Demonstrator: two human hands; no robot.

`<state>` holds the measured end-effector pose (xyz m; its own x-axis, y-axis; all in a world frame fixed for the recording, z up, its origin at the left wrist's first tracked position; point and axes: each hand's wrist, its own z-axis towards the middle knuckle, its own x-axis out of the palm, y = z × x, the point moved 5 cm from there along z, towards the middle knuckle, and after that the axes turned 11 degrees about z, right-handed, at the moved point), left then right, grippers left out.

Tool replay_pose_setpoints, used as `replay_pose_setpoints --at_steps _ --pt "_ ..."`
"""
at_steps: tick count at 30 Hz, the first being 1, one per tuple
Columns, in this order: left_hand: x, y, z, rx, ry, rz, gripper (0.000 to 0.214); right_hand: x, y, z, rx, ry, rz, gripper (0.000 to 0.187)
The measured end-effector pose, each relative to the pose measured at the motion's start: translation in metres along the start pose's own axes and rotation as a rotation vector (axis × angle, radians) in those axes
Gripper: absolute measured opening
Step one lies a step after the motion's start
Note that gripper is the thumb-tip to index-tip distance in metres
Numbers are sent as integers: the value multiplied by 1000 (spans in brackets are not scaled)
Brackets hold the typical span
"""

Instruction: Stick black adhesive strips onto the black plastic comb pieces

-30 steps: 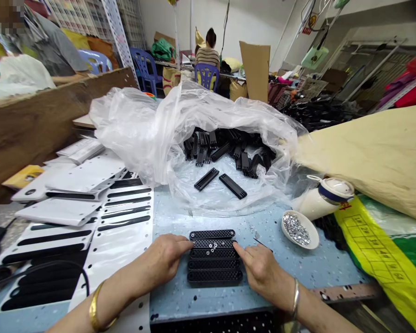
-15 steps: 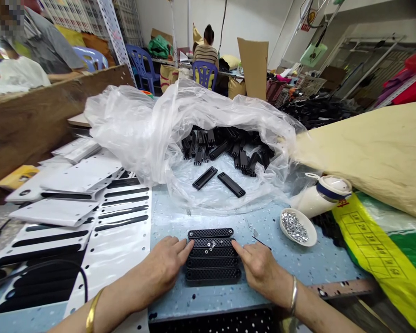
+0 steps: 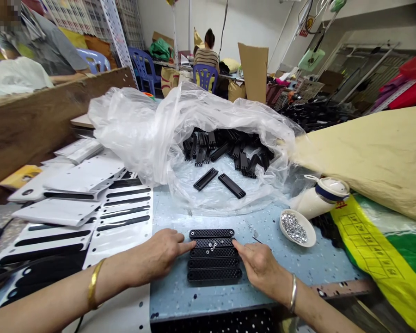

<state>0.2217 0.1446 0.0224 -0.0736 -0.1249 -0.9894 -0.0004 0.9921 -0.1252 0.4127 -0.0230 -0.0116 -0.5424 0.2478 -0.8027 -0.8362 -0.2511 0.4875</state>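
Note:
Several black perforated plastic strips (image 3: 213, 262) lie side by side in a row on the blue speckled table (image 3: 180, 296). A few tiny silver rings (image 3: 211, 245) rest on the second strip. My left hand (image 3: 156, 256) lies at the row's left end, index finger stretched against the strips. At the right end my right hand (image 3: 260, 268) does the same with its index fingertip. Neither hand holds anything. A small white dish of silver rings (image 3: 297, 227) stands just right of my right hand.
A clear plastic bag (image 3: 152, 129) behind the row spills many black comb-like pieces (image 3: 229, 148). White slotted sheets (image 3: 90, 203) are stacked on the left. A white jug (image 3: 317, 196), a beige sack (image 3: 374, 148) and a yellow-green bag (image 3: 384, 259) crowd the right. A person (image 3: 207, 53) sits far back.
Both hands stay at the ends of the strip row. My left forearm has swung lower and flatter towards the left; the view shifted slightly.

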Motion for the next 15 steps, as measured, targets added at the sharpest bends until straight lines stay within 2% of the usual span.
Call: replay_pose_setpoints --at_steps 2,4,8,11,15 --pt "10 3 -9 -58 -6 32 89 0 0 -1 -2 -17 8 43" --pt "17 2 -16 -84 -16 51 93 0 0 -1 -10 -28 13 44" --pt "15 -3 -14 -59 -30 66 84 0 0 0 -4 -38 32 40" --pt "7 -3 -6 -42 2 -19 76 0 -1 1 43 -34 110 37" --pt "3 3 -4 -95 -4 -173 64 -1 0 1 59 -53 137 35"
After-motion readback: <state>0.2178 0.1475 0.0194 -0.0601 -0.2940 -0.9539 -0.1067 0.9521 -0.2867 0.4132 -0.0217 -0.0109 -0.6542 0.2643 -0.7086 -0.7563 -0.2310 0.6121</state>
